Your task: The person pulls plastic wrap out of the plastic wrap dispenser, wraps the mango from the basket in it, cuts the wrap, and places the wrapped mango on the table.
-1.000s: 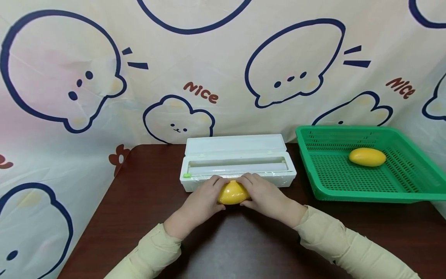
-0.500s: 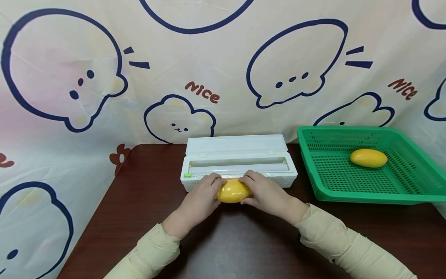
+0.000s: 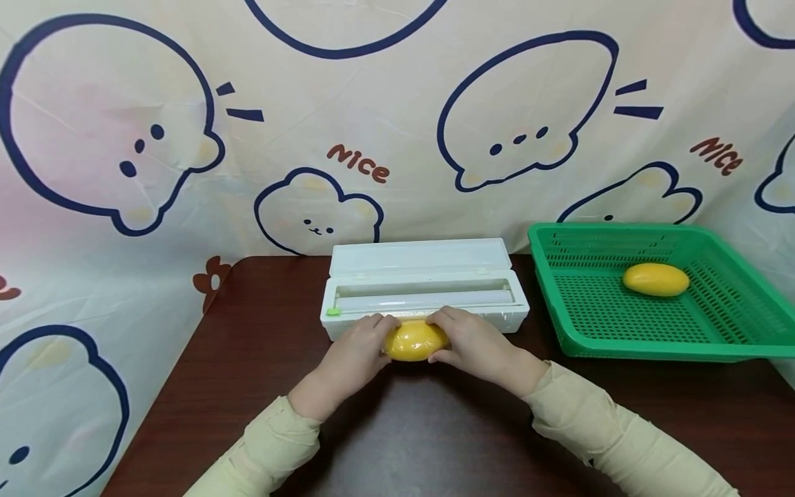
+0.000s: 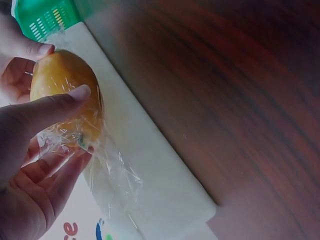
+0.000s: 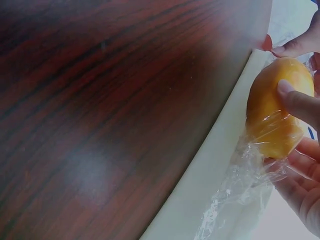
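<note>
Standing behind wrapped fruit (image 3: pixel 415 342), perhaps touching: white box (image 3: pixel 422 257) beside green basket (image 3: pixel 658 348).

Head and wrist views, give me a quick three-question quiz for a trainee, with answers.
1. True or false: the white box's lid is closed.
2. Fill in: The left hand and right hand hold one yellow fruit with clear (blank) clinging to it.
3. What lies in the green basket? a) nothing b) a second yellow fruit c) the white box

Key: 1 false, the lid of the white box is open; 2 film; 3 b.
</note>
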Available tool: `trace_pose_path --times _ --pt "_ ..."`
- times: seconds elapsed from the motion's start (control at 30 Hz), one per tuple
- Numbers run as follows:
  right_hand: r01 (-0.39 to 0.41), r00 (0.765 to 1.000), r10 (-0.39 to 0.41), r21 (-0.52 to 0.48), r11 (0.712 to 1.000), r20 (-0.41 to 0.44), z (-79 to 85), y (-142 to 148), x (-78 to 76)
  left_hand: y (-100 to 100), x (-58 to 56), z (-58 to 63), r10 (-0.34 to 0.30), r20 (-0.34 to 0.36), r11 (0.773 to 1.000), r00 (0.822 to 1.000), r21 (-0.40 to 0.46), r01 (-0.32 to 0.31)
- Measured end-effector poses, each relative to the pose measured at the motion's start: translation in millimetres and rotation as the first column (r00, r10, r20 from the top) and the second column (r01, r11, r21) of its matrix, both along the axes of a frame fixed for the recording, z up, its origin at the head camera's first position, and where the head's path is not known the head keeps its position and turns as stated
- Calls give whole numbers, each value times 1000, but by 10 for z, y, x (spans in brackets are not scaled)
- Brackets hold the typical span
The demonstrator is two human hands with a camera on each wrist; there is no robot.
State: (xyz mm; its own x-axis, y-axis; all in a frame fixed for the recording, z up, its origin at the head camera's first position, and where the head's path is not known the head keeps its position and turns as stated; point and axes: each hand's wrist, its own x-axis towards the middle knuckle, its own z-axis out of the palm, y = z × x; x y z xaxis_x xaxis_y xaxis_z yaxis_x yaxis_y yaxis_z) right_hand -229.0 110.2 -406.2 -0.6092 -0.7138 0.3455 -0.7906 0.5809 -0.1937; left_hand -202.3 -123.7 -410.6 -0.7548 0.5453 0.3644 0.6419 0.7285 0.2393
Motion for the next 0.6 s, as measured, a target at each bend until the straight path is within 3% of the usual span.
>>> trace_pose_path --times 0.6 --pt "23 999 -24 38 999 32 -7 -36 15 24 -28 12 41 149 999 988 -38 -36"
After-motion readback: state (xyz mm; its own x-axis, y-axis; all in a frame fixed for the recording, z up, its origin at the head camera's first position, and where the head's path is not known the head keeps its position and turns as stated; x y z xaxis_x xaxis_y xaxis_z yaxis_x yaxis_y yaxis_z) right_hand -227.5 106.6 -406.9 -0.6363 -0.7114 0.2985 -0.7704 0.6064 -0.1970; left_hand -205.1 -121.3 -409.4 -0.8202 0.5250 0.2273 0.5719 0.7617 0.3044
